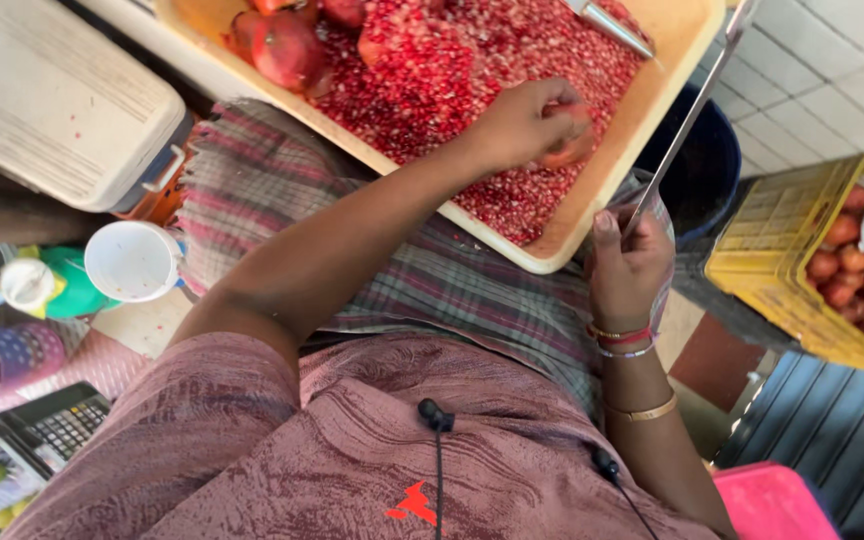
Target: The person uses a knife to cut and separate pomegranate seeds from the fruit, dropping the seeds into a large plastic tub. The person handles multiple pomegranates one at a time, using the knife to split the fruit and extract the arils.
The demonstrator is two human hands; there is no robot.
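Head view: I look straight down over my mauve patterned shirt (352, 450); the picture seems turned, so my left arm crosses from the left of frame and my right hand sits at the right.
Hidden or cut off: the shallow tan plastic tray (592, 190) runs off the top edge; the long thin metal rod (687, 120) leaves the frame at the top; the piece of pomegranate in my left hand is mostly covered by my fingers.
My right hand (630, 262): closed around the lower end of the rod, just off the tray's near corner, thumb up along it.
My left hand (530, 122): over the tray's near part, fingers curled on an orange-red piece of pomegranate (570, 150).
Loose red pomegranate seeds (452, 70): one heap filling the tray, too many to count.
Whole red pomegranates (287, 48): at least two at the tray's far left, others cut off.
Metal knife blade (612, 25): one, on the seeds, handle out of frame.
Yellow plastic crate (772, 250): one, at the right, holding about ten pomegranates, partly cut off.
White plastic cup (132, 262): one, at the left.
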